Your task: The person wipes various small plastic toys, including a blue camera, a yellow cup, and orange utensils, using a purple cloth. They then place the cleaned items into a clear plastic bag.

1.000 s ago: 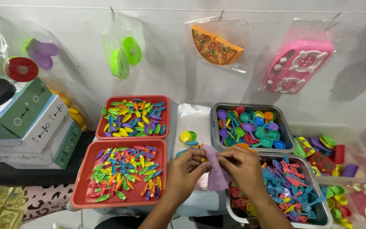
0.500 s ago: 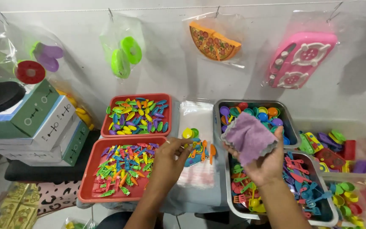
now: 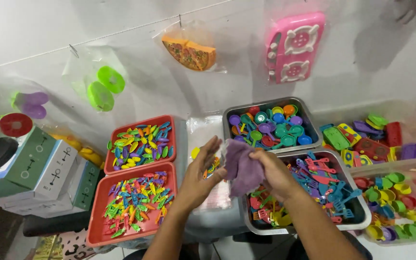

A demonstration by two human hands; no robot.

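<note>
My right hand [image 3: 276,174] grips a crumpled purple cloth [image 3: 242,167] and holds it up in front of me, over the left edge of a metal tray [image 3: 362,219] full of small plastic toy utensils. My left hand [image 3: 199,176] is raised beside the cloth with fingers spread, its fingertips at the cloth's left edge, holding nothing. Under both hands lies a clear plastic bag [image 3: 202,126] with a few small coloured toys on a grey surface.
Two red trays [image 3: 97,230] of tiny coloured pieces sit at the left, stacked boxes [image 3: 49,173] further left. A second metal tray [image 3: 270,102] of toy spoons and cups stands behind. Clear bins of toys [image 3: 381,139] fill the right. Bagged toys hang on the wall.
My right hand brought the purple cloth down and left from above the metal trays. My left hand rose from the bag to meet the cloth. The camera view shifted rightwards.
</note>
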